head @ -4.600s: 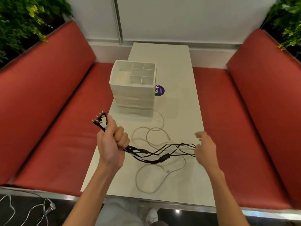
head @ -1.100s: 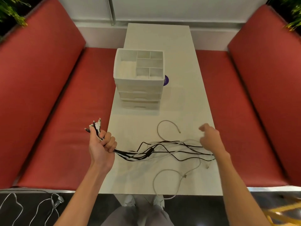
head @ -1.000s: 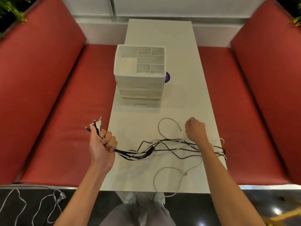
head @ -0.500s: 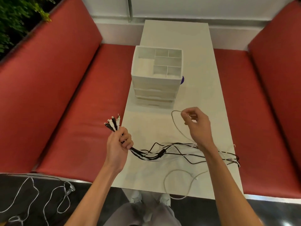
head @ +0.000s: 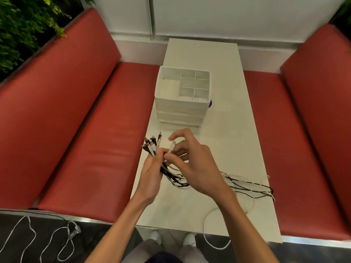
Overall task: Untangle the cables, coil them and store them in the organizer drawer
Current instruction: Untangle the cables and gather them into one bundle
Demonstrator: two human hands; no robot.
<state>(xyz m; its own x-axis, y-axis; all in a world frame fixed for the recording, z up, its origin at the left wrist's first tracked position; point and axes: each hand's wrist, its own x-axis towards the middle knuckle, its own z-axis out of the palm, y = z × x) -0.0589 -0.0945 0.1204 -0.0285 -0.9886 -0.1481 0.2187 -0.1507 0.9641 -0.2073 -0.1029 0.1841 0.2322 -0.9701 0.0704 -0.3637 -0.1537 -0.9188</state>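
1. Gripping the cable bundle (head: 152, 147) in the left hand (head: 151, 175), over the table's (head: 228, 149) near left edge.
2. Pinching a white plug (head: 173, 146) in the right hand (head: 197, 168), beside it.
3. Level tips, then tuck into the left grip.

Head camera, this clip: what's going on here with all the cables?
A person at a white table is sorting cables. The left hand grips a bundle of black and white cables just below their plugs. The right hand pinches a white plug, holding it beside that bundle. The free lengths trail tangled across the table to the right, nothing coiled yet. The organizer stands farther back, its drawers apparently closed.
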